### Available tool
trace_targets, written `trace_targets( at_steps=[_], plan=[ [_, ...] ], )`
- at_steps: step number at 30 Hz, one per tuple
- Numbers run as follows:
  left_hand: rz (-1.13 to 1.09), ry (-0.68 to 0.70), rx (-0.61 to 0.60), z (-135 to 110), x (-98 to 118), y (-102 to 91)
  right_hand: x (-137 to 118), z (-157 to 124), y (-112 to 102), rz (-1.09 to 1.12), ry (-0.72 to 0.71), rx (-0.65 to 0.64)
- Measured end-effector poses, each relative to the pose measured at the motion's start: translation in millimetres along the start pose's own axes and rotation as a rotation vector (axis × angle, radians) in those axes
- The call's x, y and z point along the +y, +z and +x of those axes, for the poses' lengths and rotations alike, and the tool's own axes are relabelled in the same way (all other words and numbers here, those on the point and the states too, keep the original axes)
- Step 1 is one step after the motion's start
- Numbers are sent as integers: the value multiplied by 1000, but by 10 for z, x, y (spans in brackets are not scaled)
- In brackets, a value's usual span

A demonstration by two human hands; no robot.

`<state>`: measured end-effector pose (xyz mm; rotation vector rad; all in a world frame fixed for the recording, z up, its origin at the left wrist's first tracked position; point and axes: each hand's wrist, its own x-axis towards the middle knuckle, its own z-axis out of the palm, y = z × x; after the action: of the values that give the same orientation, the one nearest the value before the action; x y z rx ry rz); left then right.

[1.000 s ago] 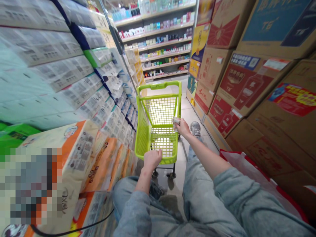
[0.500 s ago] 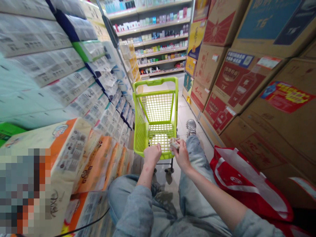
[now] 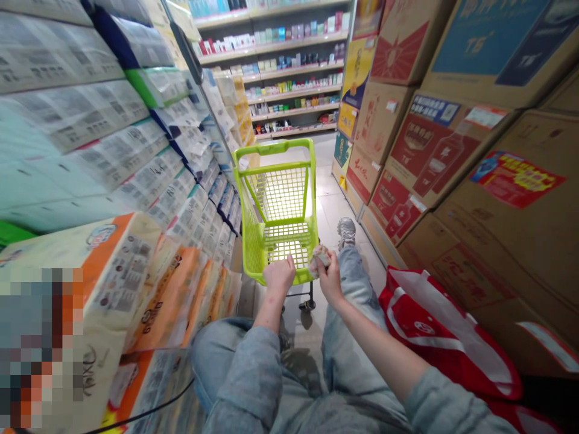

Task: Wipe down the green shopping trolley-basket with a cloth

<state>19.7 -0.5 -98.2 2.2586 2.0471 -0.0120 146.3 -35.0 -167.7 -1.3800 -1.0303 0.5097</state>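
Observation:
A lime-green plastic shopping cart with mesh walls stands in front of me between my knees. At its near rim, my left hand is closed, with the thumb upright and the fingers wrapped over the edge. A crumpled, pale, dirty-looking cloth is pinched in my right hand. That cloth sits at the near right corner of the cart; whether it touches the plastic I cannot tell. The cart's basket shows only its mesh floor and walls. Black caster wheels show underneath.
Stacked tissue packs line the left side, and cardboard cartons the right. A red and white bag leans beside my right leg. Shelves of small goods close the far end. A black cable crosses at lower left.
The cart has shifted slightly left in view, and its right rim is less covered by the cloth. Both hands keep their grips. The whole view has moved a little.

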Motion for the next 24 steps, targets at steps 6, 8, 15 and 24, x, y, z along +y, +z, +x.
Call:
trace_targets(
  at_steps=[6,8,15,24],
  plan=[
    [13,21,-6,-8,-75,-43,235,-320,214,151,228,92],
    [17,20,-3,-6,-103,-41,260,-278,260,160,296,114],
    [41,41,10,-7,-186,-6,388,-392,335,171,194,58],
    [23,50,8,1,-204,-3,783,-348,282,111,345,-94]
  ],
)
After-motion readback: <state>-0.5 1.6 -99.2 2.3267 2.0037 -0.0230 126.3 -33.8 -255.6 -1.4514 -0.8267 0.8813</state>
